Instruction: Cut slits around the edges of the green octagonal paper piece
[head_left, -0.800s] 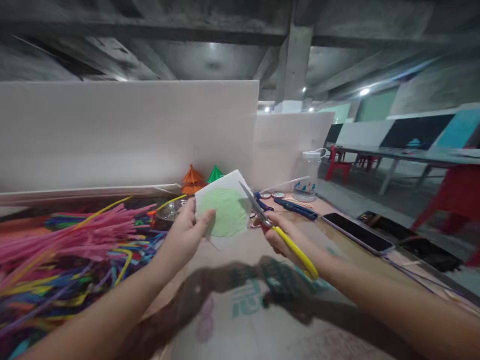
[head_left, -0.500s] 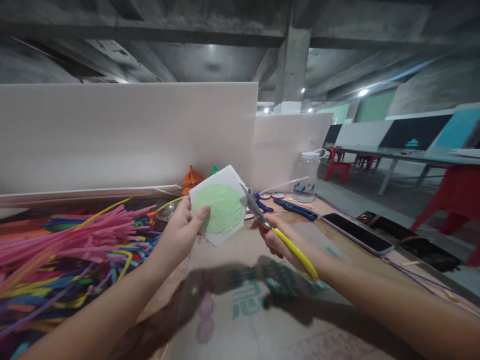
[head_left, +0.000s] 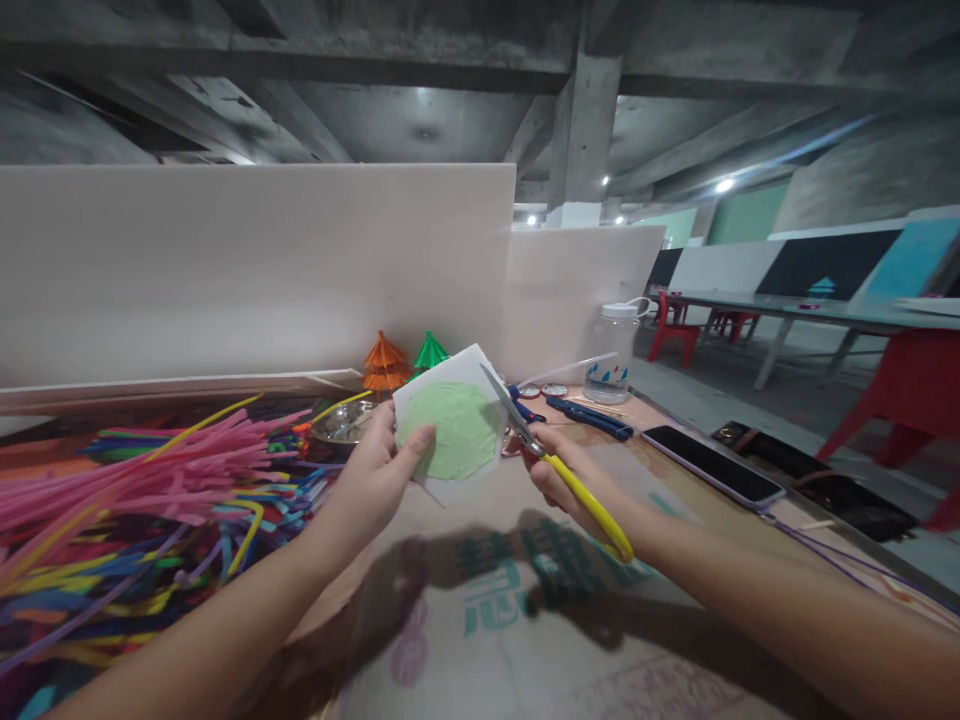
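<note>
Left hand: the fingers are clamped on the left edge of the card, thumb over its front.
Right hand: the fingers are closed on the yellow handle of the scissors, just right of the card.
Card: raised above the table between the hands, tilted, a pale green patch on its face.
Blades: at the card's right edge; I cannot tell whether the card sits between them.
Tabletop: below the card, a brownish sheet with teal and pink print, crossed by shadows.
Stems: left of the card, a loose heap, pink above, mixed colours below.
Bowl: left of the card, near the heap.
Paper-like cones: behind the card, orange and green.
Right of the card: cutter, bottle, phone.
Panels: pale, upright behind the card.
Room: concrete ceiling above; beyond the card to the right, red chairs and a long table.
</note>
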